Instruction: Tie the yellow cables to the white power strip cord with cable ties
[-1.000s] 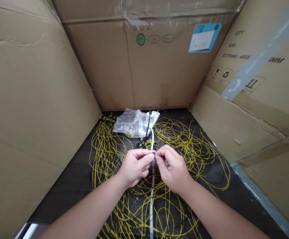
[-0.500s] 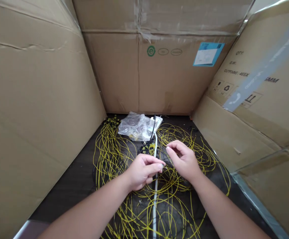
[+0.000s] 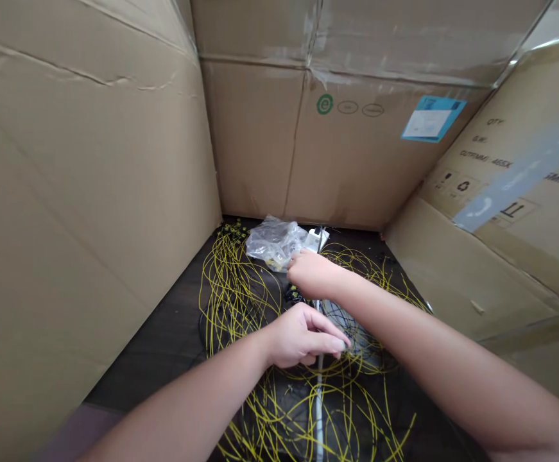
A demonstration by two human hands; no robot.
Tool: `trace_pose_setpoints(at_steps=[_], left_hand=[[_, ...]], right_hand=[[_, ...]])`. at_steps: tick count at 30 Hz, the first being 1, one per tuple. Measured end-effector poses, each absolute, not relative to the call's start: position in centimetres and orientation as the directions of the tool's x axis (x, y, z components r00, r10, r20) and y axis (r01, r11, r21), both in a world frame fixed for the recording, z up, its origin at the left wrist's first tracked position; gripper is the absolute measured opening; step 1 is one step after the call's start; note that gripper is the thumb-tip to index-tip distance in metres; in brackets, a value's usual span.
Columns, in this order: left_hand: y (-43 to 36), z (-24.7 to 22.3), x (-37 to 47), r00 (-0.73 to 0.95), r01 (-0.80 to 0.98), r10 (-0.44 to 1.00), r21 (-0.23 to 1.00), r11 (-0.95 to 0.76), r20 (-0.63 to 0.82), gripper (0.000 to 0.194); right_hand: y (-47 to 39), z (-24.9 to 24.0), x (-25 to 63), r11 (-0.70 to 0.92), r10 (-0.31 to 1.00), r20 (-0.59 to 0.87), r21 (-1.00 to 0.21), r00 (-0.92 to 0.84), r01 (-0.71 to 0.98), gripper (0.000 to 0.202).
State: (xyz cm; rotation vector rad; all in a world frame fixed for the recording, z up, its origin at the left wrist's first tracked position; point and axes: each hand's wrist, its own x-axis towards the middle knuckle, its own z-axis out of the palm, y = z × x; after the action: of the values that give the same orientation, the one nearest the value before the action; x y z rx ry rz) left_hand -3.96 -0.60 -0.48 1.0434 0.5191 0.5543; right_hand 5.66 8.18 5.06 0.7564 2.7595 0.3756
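Note:
My left hand (image 3: 305,337) is closed in a pinch above the yellow wires (image 3: 240,308). A small dark bit shows at its fingertips, too small to name. Reaching across above it, my right hand (image 3: 312,273) is beside the clear plastic bag (image 3: 274,240), over a pile of small black and yellow pieces (image 3: 293,294). The right fingers curl down and away, so their tips and anything in them are hidden. A white cable (image 3: 319,410) runs under the left hand toward a white block (image 3: 316,240) by the bag.
Tall cardboard walls rise at the left (image 3: 96,192), the back (image 3: 260,147) and the right (image 3: 510,269). Loose yellow wires spread over the dark table (image 3: 154,346). A bunch of black and yellow wire ends (image 3: 235,230) lies at the back left.
My right hand has moved left and forward, from beside the left hand to the plastic bag and small pieces. My left hand keeps its pinch. The camera view has shifted and tilted slightly.

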Motion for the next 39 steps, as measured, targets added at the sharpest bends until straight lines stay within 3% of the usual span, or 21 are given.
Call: trace_pose_setpoints(at_steps=[20, 25, 27, 30, 33, 36, 39], left_hand=[[-0.7, -0.4, -3.8, 0.746, -0.156, 0.645, 0.899, 0.410, -0.165, 0.028], [-0.7, -0.3, -3.9, 0.749, -0.167, 0.643, 0.895, 0.415, -0.159, 0.026], [-0.6, -0.3, -3.9, 0.753, -0.178, 0.639, 0.887, 0.426, -0.156, 0.025], [-0.6, -0.2, -4.0, 0.746, -0.197, 0.648, 0.877, 0.438, -0.156, 0.024], [-0.4, -0.1, -4.1, 0.724, -0.239, 0.669, 0.849, 0.472, -0.168, 0.024], [-0.2, 0.0, -4.2, 0.705, -0.327, 0.691, 0.792, 0.515, -0.158, 0.021], [0.2, 0.2, -4.3, 0.640, -0.408, 0.749, 0.749, 0.522, -0.173, 0.022]], right_hand=[[9.0, 3.0, 5.1, 0.835, 0.536, -0.239, 0.286, -0.810, 0.469, 0.013], [8.8, 3.6, 5.3, 0.828, 0.548, -0.196, 0.261, -0.813, 0.496, 0.015], [8.3, 4.5, 6.0, 0.818, 0.560, -0.093, 0.221, -0.823, 0.531, 0.016], [6.6, 6.1, 7.9, 0.796, 0.585, 0.216, 0.035, -0.782, 0.605, 0.011], [4.2, 7.1, 10.6, 0.734, 0.670, 0.435, -0.265, -0.602, 0.625, 0.008], [2.0, 6.8, 13.3, 0.568, 0.823, 0.435, -0.596, -0.365, 0.568, 0.006], [0.4, 5.1, 14.7, 0.352, 0.936, 0.309, -0.848, -0.172, 0.397, 0.014]])
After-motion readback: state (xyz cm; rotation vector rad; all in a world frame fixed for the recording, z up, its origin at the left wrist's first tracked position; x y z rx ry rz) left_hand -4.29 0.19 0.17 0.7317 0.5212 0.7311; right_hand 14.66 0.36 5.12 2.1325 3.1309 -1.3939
